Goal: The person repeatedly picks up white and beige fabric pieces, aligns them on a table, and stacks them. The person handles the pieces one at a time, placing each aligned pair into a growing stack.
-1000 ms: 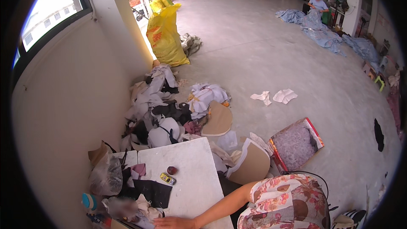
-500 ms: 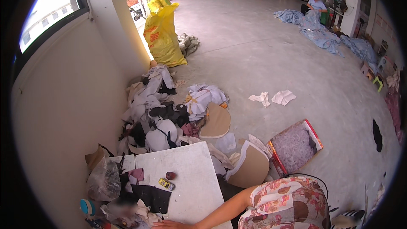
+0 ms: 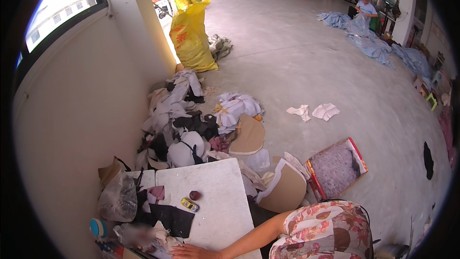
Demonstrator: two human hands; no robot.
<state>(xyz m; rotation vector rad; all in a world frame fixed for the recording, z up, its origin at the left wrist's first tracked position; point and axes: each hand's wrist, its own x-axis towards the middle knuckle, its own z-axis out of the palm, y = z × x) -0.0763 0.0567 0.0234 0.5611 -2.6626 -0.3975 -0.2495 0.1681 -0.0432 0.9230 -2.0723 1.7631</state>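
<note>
1. Head view, lower edge: we see one bare hand [image 3: 189, 252] lying flat on the white counter [image 3: 220, 196], its forearm running in from a floral-printed sleeve [image 3: 326, 232] at lower right. Which of the person's hands it is cannot be told from this view. The fingers are spread and extended; the grip is open and has hold of nothing. The other hand is out of frame.
2. Head view, just left of the fingertips: a crumpled pale fabric bundle [image 3: 143, 235], partly blurred, lies at the counter's near-left corner; whether the fingertips touch it we cannot tell.
3. Head view, counter top: a black cloth [image 3: 170, 218] lies just above the hand. Beside its upper edge rest a small yellow toy car [image 3: 189, 205] and, near that, a dark red round object [image 3: 195, 195]. A clear plastic bag [image 3: 119, 199] sits on the counter's left end, with a teal-capped container [image 3: 97, 228] below it.
4. Head view, floor beyond the counter: a heap of mixed garments [image 3: 187, 124], white, black and beige, runs along the wall. Tan curved cardboard pieces [image 3: 249, 134] lie at its right edge, and an open red-rimmed box [image 3: 338, 168] rests further right.
5. Head view, far floor: a filled yellow sack [image 3: 191, 36] stands by the doorway; two white cloth pieces [image 3: 314, 111] lie apart on the concrete. At upper right another person [image 3: 366, 7] sits among blue fabric [image 3: 369, 41].
</note>
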